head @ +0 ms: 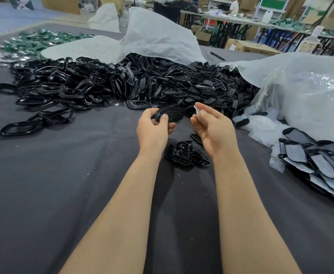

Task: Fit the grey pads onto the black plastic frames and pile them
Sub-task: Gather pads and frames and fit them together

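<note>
Frame (173, 115) is pinched at one end above the cloth (63, 175) by the left hand (154, 129), leaving its face free, while a white scrap (197, 112), probably peeled backing, is pinched aside by the right hand (213, 131).

a worktable (43, 194) under dark grey cloth; beyond stand folding tables (231, 21) and cardboard boxes (249, 48) (evenly lit).
</note>
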Demonstrator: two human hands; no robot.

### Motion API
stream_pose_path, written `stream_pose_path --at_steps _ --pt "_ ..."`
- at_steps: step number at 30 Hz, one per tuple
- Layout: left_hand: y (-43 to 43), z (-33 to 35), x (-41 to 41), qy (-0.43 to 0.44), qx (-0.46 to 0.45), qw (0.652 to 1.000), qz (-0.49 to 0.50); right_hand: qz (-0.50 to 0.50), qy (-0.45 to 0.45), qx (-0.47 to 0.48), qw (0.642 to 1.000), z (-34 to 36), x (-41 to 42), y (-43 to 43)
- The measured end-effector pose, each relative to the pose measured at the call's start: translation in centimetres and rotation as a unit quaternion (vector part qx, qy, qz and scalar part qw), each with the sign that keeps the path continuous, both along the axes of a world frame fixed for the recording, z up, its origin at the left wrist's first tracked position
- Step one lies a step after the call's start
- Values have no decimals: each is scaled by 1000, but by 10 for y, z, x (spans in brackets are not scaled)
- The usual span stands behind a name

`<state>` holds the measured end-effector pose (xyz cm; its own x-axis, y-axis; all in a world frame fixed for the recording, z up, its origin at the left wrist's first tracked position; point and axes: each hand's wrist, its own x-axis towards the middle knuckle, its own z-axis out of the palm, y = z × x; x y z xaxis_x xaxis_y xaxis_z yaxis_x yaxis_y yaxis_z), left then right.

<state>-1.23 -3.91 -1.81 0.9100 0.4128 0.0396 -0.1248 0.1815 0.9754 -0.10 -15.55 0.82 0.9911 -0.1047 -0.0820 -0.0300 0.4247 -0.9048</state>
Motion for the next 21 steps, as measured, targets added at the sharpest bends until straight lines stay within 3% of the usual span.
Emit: stream_pose_path --at_steps 2,5,13,18,21 --pt "0 0 0 1 -2 1000 -1 -39 -30 -84 995 -4 1 2" --pt "0 0 1 0 -3 1000 -1 -89 -38 -118 988 -8 2 1" --pt "1 -1 0 -1 -3 1000 -3 -42 10 27 999 -4 2 -4" --pt "1 -1 0 -2 -7 1000 -4 -62 -19 -97 993 -9 3 -1" --pt "0 0 -1 1 -10 1000 -5 -84 -34 -112 990 -8 2 -2"
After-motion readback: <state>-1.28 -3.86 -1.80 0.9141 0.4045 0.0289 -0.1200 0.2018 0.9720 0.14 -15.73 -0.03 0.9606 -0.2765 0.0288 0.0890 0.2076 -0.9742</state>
